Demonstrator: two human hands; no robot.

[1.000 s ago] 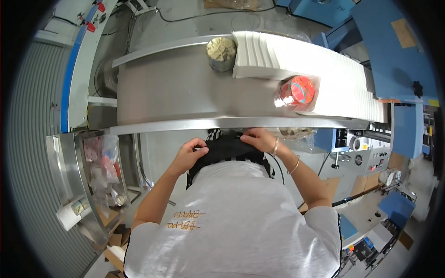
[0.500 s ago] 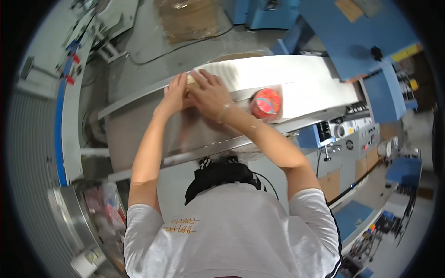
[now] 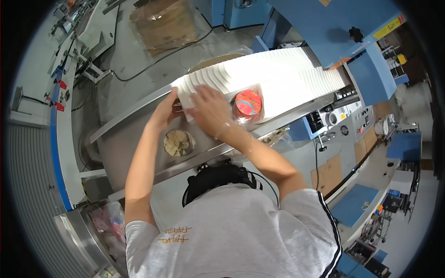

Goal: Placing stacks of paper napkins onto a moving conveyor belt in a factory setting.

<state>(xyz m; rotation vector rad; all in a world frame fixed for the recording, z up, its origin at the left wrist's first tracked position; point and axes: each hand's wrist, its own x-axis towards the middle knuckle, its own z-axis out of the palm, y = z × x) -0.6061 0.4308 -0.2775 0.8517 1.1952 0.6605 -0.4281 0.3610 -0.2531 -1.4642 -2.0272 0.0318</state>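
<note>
A round, pleated beige package (image 3: 178, 142) in clear wrap lies on the metal tray (image 3: 134, 139), near its front edge. Beyond it, at the left end of the white slatted belt (image 3: 287, 69), is my left hand (image 3: 163, 111); its fingers are bent, with a gap between them and the thumb. My right hand (image 3: 211, 109) hovers at the same belt end, blurred by motion, fingers stretched out and nothing visible in them. To its right a round red package (image 3: 248, 103) with a blue mark sits in clear film beside the belt.
A blue machine (image 3: 333, 32) stands over the belt's far right end. A metal rail (image 3: 134, 113) borders the tray at the back. Behind lies film-covered cardboard (image 3: 162, 25) on the floor, with a black cable (image 3: 157, 62) beside it. Plastic waste (image 3: 105, 217) fills a bin at left.
My hands have come off the beige package, which now lies on the tray closer to me. They have moved apart slightly. The whole view has turned and shifted.
</note>
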